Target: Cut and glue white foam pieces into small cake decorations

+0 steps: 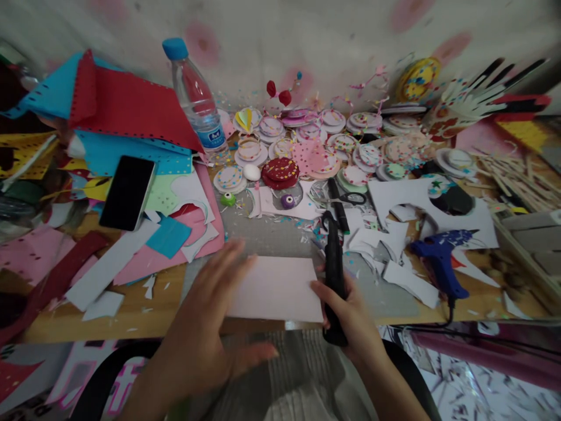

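Beyond the left fingers, to their left, a flat black phone with a pale edge (128,193) is lying on colored paper. The left hand (204,313) is opening wide, with its thumb apart; it is holding nothing that shows, and blur is hiding whether its fingertips are touching the card. Between both hands' fingers, a plain white paper card (276,289) is looking whole, so work on it seems hardly begun. Farther past the fingers, many round, dotted paper pieces (280,173) are looking mostly done. The right hand (355,307) is curling its fingers closed around a long black tool (333,263), its thumb by the card's right edge. Right of those fingers, a blue glue gun (442,263) is lying near cut white scraps (411,283).
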Action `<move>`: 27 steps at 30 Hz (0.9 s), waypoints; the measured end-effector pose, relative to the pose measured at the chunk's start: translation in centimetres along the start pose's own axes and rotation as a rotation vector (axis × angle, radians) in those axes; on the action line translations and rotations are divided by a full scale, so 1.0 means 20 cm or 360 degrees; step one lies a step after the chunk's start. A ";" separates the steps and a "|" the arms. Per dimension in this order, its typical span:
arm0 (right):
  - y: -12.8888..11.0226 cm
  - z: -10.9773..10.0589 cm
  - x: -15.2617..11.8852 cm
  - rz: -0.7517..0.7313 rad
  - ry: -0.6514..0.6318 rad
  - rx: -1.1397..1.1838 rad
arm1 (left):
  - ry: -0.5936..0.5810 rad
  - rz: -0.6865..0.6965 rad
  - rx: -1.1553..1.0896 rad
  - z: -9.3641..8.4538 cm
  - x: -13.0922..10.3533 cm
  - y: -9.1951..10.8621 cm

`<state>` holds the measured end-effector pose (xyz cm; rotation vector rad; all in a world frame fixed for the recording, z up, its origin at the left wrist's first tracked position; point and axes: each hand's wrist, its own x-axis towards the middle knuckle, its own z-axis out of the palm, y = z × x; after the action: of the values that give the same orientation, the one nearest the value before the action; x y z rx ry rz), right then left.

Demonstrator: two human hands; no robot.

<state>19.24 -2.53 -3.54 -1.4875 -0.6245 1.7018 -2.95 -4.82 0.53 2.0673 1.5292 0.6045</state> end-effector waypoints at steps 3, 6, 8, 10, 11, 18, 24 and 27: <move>0.01 0.03 -0.02 0.0022 -0.0182 -0.0013 | -0.0212 0.0431 0.0480 -0.04 -0.02 0.05; 0.01 0.04 -0.03 0.0019 -0.0405 0.0008 | -0.0176 0.0496 0.0623 -0.09 -0.02 0.09; 0.01 0.01 -0.04 -0.0039 -0.0450 -0.0012 | -0.0145 0.0439 0.0646 -0.13 0.01 0.11; 0.02 -0.03 -0.04 -0.0120 -0.0388 -0.0125 | -0.0175 0.0375 0.0692 -0.16 0.04 0.12; 0.02 -0.05 -0.05 -0.0159 -0.0341 -0.0241 | -0.0229 0.0337 0.0727 -0.16 0.06 0.12; 0.08 -0.17 -0.13 -0.0519 -0.0157 -0.1236 | -0.0570 0.0118 0.0889 -0.07 0.14 0.13; 0.10 -0.22 -0.19 -0.0853 -0.0189 -0.1706 | -0.0538 0.0235 0.0793 0.01 0.11 0.13; 0.16 -0.24 -0.21 -0.0791 -0.0299 -0.1752 | -0.0565 0.0270 0.0792 0.01 0.09 0.12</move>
<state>23.19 -8.26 -4.47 -1.6179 -2.0606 1.0978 -0.48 -3.73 2.03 2.5190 1.3978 -0.1112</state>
